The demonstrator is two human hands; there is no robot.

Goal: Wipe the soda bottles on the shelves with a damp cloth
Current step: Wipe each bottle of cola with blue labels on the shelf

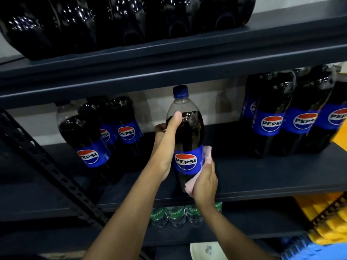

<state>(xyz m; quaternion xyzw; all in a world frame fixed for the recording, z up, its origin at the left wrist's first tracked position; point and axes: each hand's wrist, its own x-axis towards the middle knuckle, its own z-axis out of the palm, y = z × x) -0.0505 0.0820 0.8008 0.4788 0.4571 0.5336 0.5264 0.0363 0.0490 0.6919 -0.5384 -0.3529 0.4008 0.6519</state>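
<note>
Head view: one bottle (185,132), standing on the shelf (262,175), is gripped high by the left hand (165,132). A cloth (207,152) is held against its lower side by the right hand (204,182). Other bottles (272,119) left and right of the hands possibly remain unwiped.

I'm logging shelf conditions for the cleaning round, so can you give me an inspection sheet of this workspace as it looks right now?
Surface: dark middle shelf, carrying Pepsi stock.
Job's things: Pepsi bottle upright at the shelf front, blue cap on; pink cloth against its lower right side.
Clutter: nothing seen.
Grippers: left hand grips the bottle's upper body; right hand holds the cloth to the bottle.
Cables: nothing seen.
Surroundings: loose Pepsi bottles to the left, wrapped Pepsi pack to the right, dark bottles on the shelf above, green bottles on the shelf below, blurred yellow stack at far right.
</note>
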